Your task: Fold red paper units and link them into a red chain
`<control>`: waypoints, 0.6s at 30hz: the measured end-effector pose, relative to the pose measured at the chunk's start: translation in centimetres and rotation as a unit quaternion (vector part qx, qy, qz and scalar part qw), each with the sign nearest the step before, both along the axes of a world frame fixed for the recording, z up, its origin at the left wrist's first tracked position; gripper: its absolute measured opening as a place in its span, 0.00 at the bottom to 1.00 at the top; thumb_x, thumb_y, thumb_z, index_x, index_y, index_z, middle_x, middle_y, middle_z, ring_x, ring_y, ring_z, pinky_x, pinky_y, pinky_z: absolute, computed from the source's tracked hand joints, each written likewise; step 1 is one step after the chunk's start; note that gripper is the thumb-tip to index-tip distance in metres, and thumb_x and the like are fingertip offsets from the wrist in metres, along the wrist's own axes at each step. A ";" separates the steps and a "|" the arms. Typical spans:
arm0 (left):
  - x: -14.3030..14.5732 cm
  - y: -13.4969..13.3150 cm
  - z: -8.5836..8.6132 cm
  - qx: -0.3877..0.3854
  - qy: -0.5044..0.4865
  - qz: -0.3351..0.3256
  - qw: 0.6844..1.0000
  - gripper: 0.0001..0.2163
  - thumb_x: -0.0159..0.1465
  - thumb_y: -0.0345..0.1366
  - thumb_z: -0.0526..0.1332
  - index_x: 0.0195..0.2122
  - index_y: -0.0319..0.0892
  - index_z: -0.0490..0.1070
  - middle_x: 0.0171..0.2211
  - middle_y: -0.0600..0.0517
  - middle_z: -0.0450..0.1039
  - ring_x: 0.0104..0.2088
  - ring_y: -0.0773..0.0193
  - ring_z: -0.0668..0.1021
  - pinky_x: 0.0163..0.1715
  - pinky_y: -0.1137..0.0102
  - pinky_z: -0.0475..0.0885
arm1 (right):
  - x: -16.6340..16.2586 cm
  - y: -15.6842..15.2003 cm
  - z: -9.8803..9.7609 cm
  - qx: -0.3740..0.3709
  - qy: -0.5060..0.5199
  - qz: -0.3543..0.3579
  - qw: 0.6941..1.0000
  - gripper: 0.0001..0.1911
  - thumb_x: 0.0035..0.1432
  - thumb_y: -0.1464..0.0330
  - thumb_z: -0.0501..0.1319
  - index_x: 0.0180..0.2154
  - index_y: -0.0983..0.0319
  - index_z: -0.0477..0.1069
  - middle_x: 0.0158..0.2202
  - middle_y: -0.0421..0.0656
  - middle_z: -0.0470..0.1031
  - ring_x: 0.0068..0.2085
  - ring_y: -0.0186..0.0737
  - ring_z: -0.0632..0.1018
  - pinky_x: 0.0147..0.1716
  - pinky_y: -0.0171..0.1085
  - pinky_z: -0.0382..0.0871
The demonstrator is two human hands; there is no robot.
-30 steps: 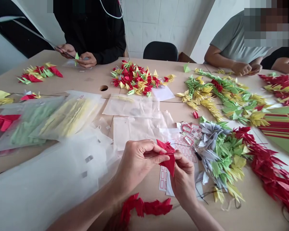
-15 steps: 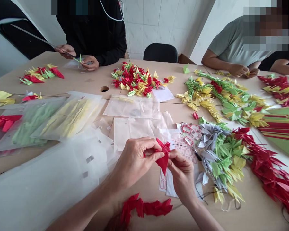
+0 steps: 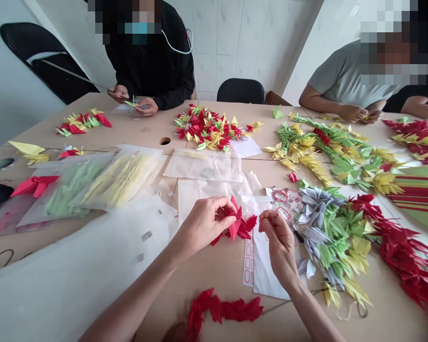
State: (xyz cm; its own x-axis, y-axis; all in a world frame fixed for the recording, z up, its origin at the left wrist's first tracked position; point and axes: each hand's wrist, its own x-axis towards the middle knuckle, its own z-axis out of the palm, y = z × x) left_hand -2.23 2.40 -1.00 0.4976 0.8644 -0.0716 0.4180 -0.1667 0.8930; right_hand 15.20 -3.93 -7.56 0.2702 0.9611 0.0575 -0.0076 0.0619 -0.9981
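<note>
My left hand (image 3: 201, 223) is closed on red origami cranes (image 3: 239, 225), its thumb and forefinger pinching the folded paper. Just to the right, my right hand (image 3: 281, 244) makes a pinch, apart from the red paper; what lies between its fingertips is too small to make out. Under both wrists, near the table's front edge, lies a curved strand of red folded paper (image 3: 235, 309). A white sheet (image 3: 267, 268) and a sheet of red-outlined labels (image 3: 248, 261) lie beneath my right hand.
Clear bags of green (image 3: 74, 185) and yellow paper (image 3: 123, 178) lie left, beside a large plastic sheet (image 3: 92, 256). Mixed cranes (image 3: 209, 126) form a pile at centre back. Grey, green and red strands (image 3: 406, 251) cover the right. Co-workers (image 3: 157, 61) sit opposite, their hands busy.
My right hand has moved away from the red paper and now stands apart from it. The red cranes have turned in my left hand. The whole view has shifted slightly.
</note>
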 end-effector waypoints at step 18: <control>0.4 -0.2 -1.4 0.070 0.061 -0.004 0.996 0.06 0.58 0.30 0.55 0.30 0.40 0.72 0.29 0.52 0.74 0.29 0.67 0.74 0.29 0.75 0.67 | 0.1 0.1 -0.4 0.010 -0.225 0.025 0.974 0.10 0.58 0.67 0.58 0.39 0.61 0.74 0.28 0.40 0.74 0.28 0.34 0.71 0.28 0.33 0.64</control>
